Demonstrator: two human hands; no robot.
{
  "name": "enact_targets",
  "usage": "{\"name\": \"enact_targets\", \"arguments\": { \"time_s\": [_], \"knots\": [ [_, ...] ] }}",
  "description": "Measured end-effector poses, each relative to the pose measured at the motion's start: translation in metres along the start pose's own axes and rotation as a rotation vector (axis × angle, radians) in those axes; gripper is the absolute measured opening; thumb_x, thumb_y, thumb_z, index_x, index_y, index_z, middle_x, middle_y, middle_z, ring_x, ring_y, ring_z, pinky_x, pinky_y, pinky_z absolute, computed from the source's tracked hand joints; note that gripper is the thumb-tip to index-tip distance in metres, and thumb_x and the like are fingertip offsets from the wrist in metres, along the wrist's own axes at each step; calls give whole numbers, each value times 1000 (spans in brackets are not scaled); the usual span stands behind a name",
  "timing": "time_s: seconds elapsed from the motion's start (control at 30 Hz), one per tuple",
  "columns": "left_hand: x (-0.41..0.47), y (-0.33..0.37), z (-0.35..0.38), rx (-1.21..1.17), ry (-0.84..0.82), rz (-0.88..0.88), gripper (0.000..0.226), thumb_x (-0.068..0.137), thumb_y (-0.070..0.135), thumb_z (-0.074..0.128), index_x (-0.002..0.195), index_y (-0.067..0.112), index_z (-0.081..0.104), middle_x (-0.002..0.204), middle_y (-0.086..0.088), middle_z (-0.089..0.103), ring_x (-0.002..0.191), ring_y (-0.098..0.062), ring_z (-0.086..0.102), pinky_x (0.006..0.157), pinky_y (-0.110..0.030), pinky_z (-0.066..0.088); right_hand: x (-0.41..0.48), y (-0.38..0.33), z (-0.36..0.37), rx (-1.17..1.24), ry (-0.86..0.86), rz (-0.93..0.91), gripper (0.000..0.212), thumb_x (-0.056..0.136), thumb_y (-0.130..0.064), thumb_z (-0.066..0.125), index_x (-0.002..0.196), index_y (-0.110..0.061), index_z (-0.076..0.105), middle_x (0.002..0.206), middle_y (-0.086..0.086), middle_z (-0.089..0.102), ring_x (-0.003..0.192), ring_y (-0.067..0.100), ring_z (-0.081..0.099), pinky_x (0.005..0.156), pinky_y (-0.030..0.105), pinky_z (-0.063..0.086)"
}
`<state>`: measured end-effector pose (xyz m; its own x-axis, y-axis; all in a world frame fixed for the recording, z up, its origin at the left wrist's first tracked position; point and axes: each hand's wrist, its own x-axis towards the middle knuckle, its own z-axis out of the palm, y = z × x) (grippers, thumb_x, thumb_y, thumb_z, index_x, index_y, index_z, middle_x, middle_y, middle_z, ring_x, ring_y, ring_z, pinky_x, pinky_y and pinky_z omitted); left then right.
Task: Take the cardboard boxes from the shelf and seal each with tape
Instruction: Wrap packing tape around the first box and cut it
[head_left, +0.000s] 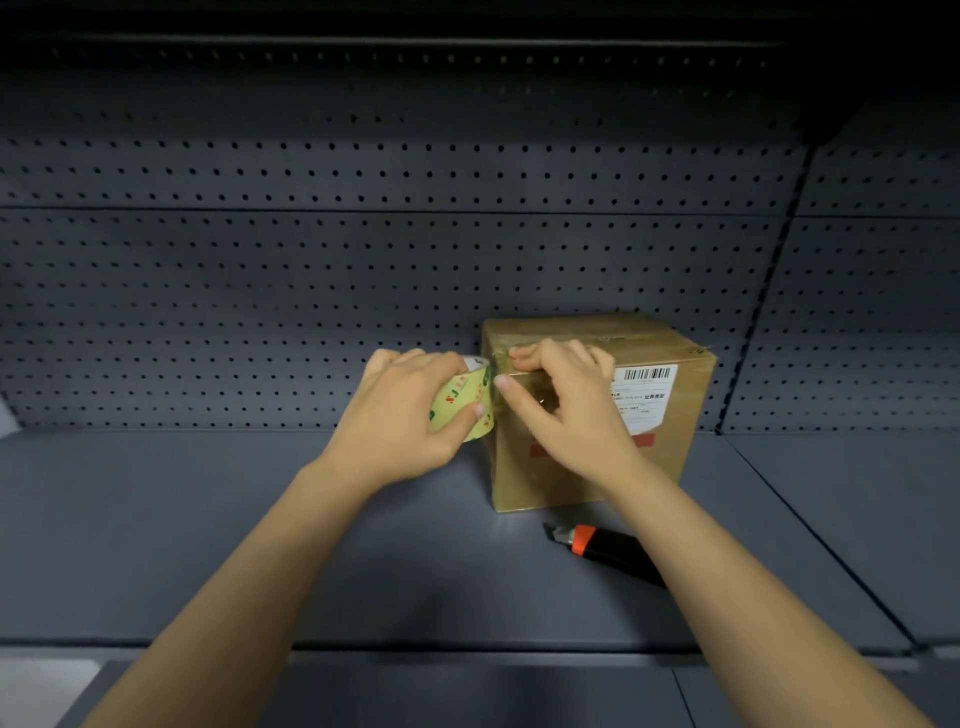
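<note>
One brown cardboard box (675, 457) sat upright on the dark grey metal shelf (260, 519), close to the perforated grey back panel (311, 260). Its longer visible side ran left to right along the shelf, and the face with the white barcode label (649, 395) was turned toward the person. The left hand (400, 415) gripped one roll of pale yellow printed packing tape (460, 402), fingers and thumb wrapped around its band. The roll was held on edge, touching the box's upper left corner. The right hand (566, 410) had its fingers close together and bent over the top front edge, with the thumb stretched across the front face toward that corner. One black and orange utility knife (608, 553) lay flat just in front of the box, its tip pointing left.
</note>
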<state>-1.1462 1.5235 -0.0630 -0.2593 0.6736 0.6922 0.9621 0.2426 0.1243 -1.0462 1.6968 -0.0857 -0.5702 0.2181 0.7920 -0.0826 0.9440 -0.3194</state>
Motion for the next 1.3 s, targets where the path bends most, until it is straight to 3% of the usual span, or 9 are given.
{"name": "enact_targets", "arguments": {
  "time_s": [0.07,0.2,0.33,0.5,0.63,0.7,0.8,0.93,1.3],
  "knots": [
    [1,2,0,17,-22,-5,20,84,42,58,88,33,40,66,25,32,69,-12,38,80,-34,32,0,0,1,0,7,-9,31,88,-51,55,89,-19,58,105,-13,67,101,5,53,92,29,23],
    [8,-2,0,162,-38,-38,19,86,42,55,95,25,56,86,12,60,88,-21,59,79,-34,27,0,-1,1,9,29,-20,33,84,-53,60,87,-21,57,103,-14,66,100,6,53,90,32,24],
    [15,-2,-1,179,-53,-38,16,90,40,60,99,27,54,89,11,53,99,-20,58,82,-32,25,0,-2,1,38,80,-14,33,81,-53,64,83,-21,57,100,-16,66,98,4,54,89,33,26],
    [14,-4,-1,116,-24,99,29,88,42,67,108,21,63,101,8,68,101,-17,59,81,-28,23,-8,1,-11,98,96,-5,35,75,-52,70,80,-18,59,97,-17,67,98,1,56,94,27,25],
    [16,4,-2,70,0,308,23,87,42,68,95,27,52,77,18,37,85,-11,45,69,-26,17,-17,6,-31,177,93,-7,35,71,-46,76,78,-16,60,96,-16,69,97,2,59,95,26,28],
    [15,10,0,58,12,331,21,92,43,56,94,22,54,77,18,39,79,-10,44,68,-27,19,-19,7,-39,196,93,-4,32,70,-42,78,76,-16,59,94,-15,70,96,2,61,95,27,29],
    [11,13,5,80,52,314,24,92,39,48,93,17,58,77,7,59,74,-14,47,69,-30,26,-20,5,-41,195,103,20,30,69,-37,78,73,-16,58,91,-15,70,94,5,62,95,29,30],
    [3,15,15,96,153,154,34,88,48,54,81,16,62,71,7,60,66,-18,50,80,-32,34,-19,3,-38,185,128,39,29,67,-36,76,71,-15,57,87,-14,70,91,4,61,95,30,30],
    [16,21,22,56,63,28,40,88,50,53,101,17,71,87,2,72,83,-26,65,80,-39,41,-17,-10,-43,152,117,101,27,63,-32,74,69,-12,55,84,-11,71,87,5,62,100,45,34]
  ]
}}
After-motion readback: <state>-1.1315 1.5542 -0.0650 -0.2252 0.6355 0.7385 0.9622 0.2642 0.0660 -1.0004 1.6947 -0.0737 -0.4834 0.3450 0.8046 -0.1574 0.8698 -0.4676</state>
